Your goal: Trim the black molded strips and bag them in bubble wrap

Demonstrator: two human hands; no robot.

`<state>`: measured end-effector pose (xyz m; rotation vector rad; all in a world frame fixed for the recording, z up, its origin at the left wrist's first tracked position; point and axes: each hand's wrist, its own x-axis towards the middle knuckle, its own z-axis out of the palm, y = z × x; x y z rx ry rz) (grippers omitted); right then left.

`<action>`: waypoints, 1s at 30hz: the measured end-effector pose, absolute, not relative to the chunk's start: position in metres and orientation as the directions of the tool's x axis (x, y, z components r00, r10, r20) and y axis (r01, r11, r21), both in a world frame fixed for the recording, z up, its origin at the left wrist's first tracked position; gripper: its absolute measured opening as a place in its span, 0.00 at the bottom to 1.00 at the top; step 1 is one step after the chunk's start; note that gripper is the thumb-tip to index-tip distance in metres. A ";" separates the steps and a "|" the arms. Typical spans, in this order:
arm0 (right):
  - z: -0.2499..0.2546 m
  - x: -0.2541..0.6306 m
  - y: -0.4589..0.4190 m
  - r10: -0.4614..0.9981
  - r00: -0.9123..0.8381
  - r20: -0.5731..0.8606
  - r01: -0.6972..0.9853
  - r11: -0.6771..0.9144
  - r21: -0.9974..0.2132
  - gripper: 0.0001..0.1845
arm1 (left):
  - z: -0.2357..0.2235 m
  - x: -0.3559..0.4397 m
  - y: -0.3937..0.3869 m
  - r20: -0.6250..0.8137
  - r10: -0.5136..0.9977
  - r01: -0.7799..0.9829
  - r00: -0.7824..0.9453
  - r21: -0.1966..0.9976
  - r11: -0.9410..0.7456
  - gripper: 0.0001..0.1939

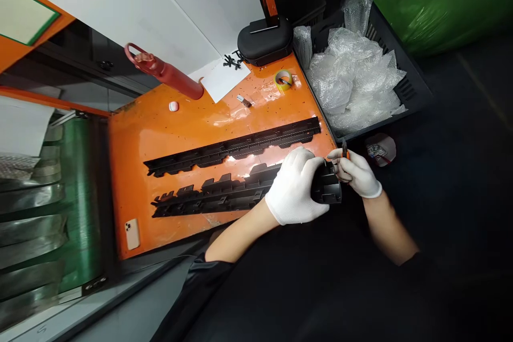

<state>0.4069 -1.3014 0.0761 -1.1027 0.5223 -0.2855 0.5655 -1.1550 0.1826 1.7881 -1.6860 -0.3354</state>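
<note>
Two long black plastic strips lie side by side on the orange table (132, 139). My left hand (295, 186), in a white glove, is closed over the right end of the nearer strip (216, 192), pressing it down at the table's corner. My right hand (356, 172), also gloved, pinches a small tool with an orange handle (344, 150) right at that strip's end. The farther strip (236, 147) lies untouched behind it.
A black crate (404, 91) of clear bubble wrap stands right of the table. A red bottle (168, 72), a tape roll (284, 79), white paper (224, 80), a black case (264, 40) and a phone (132, 233) lie on the table. A green conveyor (76, 192) runs at left.
</note>
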 end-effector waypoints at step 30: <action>-0.082 0.451 -1.382 -0.601 0.633 -0.488 -0.554 0.087 -0.828 0.27 | -0.103 0.585 -1.233 -0.093 -0.978 -0.867 0.185 0.454 -0.207 0.39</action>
